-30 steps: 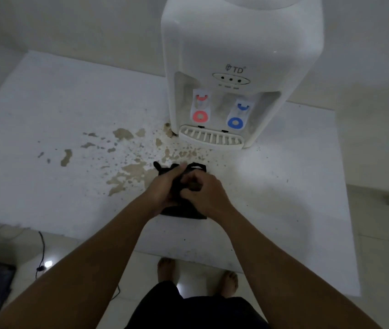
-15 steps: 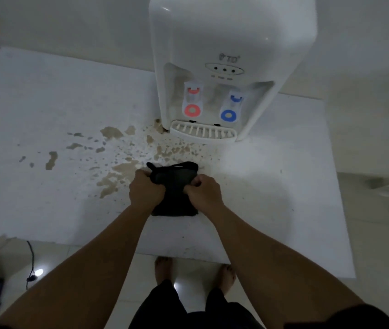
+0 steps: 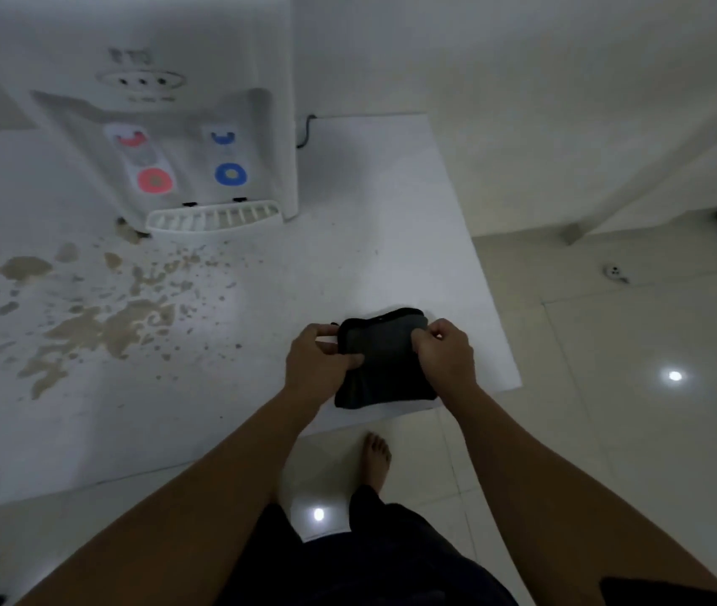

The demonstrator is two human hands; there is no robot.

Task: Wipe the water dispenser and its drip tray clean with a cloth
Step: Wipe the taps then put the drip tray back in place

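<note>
hands at the near right corner of the white desk (image 3: 370,264): left hand (image 3: 317,365) and right hand (image 3: 446,356) pinch opposite edges of the folded dark cloth (image 3: 385,360), with the white plastic water dispenser (image 3: 199,59) and its slotted drip tray (image 3: 214,217) well apart, ahead and leftward, nearer the left hand.

Dim, greyish indoor light with soft focus overall. Bright round glare spots on the glossy floor tiles (image 3: 610,430), from lamps above. Motion blur on the water dispenser (image 3: 199,102). Wide-angle bending toward the edges. Faint pale sheen on the worktop (image 3: 260,273).
</note>
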